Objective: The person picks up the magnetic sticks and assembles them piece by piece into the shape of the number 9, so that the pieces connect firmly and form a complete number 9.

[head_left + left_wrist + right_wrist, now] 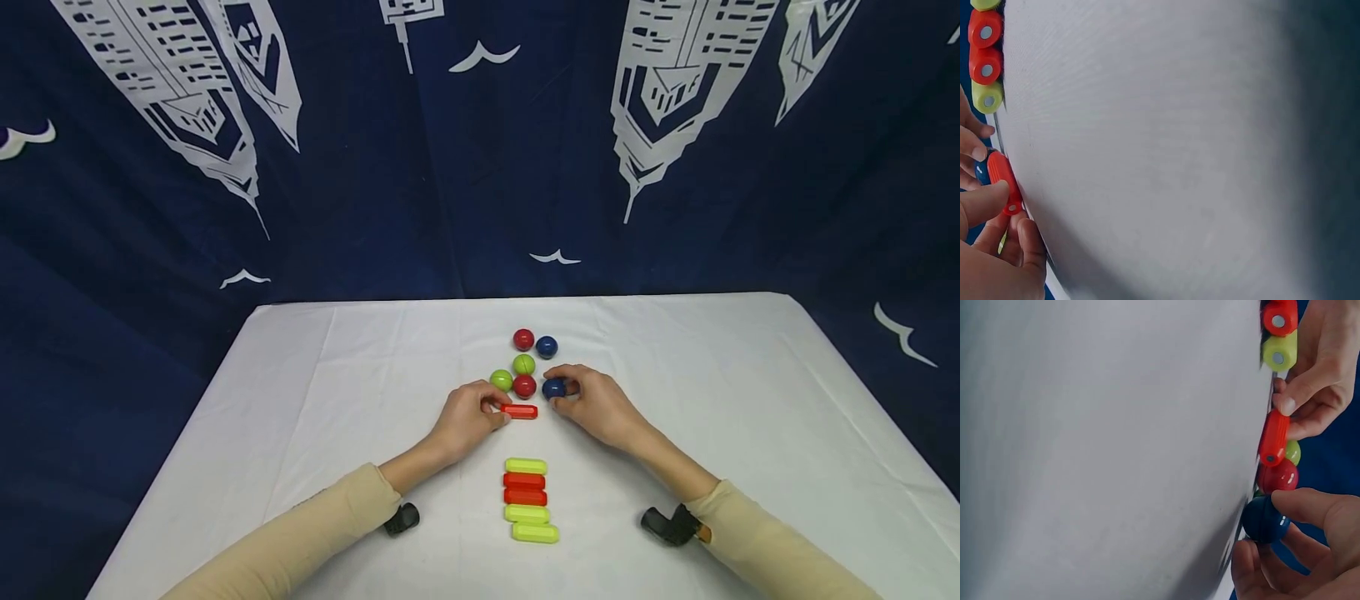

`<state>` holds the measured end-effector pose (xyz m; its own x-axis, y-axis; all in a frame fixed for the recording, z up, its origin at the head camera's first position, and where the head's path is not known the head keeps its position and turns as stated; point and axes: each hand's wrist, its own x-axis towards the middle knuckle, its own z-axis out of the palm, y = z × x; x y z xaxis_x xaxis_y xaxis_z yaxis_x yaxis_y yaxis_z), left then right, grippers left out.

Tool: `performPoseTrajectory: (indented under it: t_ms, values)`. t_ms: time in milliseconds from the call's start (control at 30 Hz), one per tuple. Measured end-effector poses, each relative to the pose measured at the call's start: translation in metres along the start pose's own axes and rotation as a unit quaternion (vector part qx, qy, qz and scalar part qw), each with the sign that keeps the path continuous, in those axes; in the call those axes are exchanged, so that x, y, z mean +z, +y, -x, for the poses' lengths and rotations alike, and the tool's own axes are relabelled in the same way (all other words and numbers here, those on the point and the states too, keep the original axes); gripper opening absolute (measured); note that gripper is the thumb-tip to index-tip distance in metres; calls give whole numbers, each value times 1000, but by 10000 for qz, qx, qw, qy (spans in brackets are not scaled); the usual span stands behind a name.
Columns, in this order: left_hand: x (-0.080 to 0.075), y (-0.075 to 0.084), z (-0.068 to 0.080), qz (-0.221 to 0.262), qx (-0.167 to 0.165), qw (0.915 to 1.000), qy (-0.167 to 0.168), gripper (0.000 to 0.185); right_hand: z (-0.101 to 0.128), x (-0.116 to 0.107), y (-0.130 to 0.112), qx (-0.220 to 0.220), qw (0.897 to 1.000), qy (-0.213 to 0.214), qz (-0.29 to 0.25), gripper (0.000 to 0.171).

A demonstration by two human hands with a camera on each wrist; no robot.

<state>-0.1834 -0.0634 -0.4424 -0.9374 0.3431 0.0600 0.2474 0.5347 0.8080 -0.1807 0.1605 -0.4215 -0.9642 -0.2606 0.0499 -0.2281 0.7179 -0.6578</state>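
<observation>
My left hand [467,417] pinches one end of a red magnetic rod [520,412], which lies crosswise just in front of the balls. In the left wrist view the thumb presses on the red rod [1004,181], whose end carries a small silver disc. To the right, my right hand [600,406] pinches a dark blue ball [554,388] between thumb and fingers. In the right wrist view the blue ball [1265,520] is close to a red ball [1279,476]. Beside the hands are a red ball [524,386] and a green ball [501,381].
Farther back lie another green ball [523,364], a red ball [523,339] and a blue ball [547,347]. Nearer the front, several yellow-green and red rods [525,497] form a column on the white tablecloth [360,383]. A dark blue curtain [450,183] hangs behind.
</observation>
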Motion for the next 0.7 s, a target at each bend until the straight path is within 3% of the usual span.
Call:
performPoseTrajectory:
  t_ms: [267, 533, 700]
  values:
    - [1, -1, 0, 84, 155, 9998, 122, 13, 5, 1, -4, 68, 9995, -293, 87, 34]
    - [2, -1, 0, 212, 228, 9991, 277, 13, 7, 2, -4, -161, 9994, -285, 94, 33]
    - [-1, -1, -1, 224, 48, 9972, 707, 14, 7, 2, -3, -116, 9994, -320, 2, 32]
